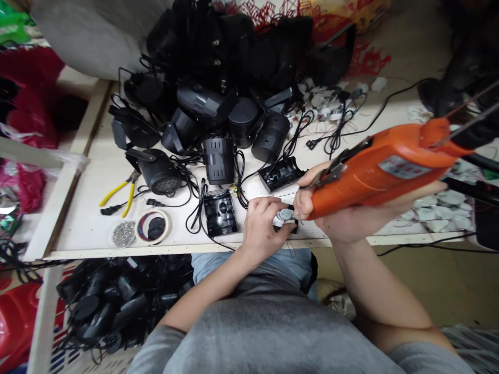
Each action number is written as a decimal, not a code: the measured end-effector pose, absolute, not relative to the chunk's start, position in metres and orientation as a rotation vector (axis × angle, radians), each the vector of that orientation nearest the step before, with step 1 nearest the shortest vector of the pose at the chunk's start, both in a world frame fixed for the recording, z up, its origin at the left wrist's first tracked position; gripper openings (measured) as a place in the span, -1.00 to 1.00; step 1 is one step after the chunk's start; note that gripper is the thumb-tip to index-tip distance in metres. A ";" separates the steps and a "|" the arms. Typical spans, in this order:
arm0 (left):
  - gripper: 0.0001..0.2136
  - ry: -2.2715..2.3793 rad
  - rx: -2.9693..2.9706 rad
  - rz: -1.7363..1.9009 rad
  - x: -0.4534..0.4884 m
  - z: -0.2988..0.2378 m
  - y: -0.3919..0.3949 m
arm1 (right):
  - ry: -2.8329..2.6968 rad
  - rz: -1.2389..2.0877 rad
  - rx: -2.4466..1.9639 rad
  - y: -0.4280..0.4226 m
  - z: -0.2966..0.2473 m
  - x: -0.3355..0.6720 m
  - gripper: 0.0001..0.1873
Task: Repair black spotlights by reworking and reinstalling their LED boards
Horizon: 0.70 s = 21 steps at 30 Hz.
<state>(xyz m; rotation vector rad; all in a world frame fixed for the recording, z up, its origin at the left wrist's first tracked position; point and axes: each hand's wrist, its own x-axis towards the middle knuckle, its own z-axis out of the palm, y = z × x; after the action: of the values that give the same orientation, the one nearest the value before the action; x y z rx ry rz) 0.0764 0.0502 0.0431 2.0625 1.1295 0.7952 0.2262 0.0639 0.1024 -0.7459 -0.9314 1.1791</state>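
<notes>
My right hand (pixel 346 223) is wrapped around an orange electric screwdriver (pixel 374 171), its front end pointing down to the left. My left hand (pixel 262 221) is closed around a small motor (pixel 285 214) with a round silver face and white body, at the table's front edge. The screwdriver's front end is beside the motor; my right fingers hide the tip. A dark piece shows partly under the motor. Left of my left hand lies an open black lamp housing half (pixel 220 213) with a cord. Behind my hands rests another black housing half (pixel 281 173).
Several black spotlights (pixel 218 161) with cords crowd the back of the table. At left are yellow-handled pliers (pixel 115 193), a dish of screws (pixel 123 234) and a tape roll (pixel 168 228). White parts (pixel 440 210) are heaped at right. Below stands a crate of black parts (pixel 105 306).
</notes>
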 end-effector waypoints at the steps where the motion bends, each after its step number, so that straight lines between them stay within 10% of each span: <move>1: -0.73 1.132 2.067 0.795 0.077 0.043 0.050 | -0.923 1.193 -0.737 0.064 0.102 0.225 -0.10; 21: -0.79 1.073 2.349 0.664 0.073 0.046 0.060 | -0.937 0.967 -0.696 0.061 0.082 0.231 -0.01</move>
<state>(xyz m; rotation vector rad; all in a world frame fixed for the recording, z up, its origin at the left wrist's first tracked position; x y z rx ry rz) 0.0731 0.0604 0.0458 2.3487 1.0729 0.6636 0.2313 0.0607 0.0819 -0.6959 -0.9368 0.9673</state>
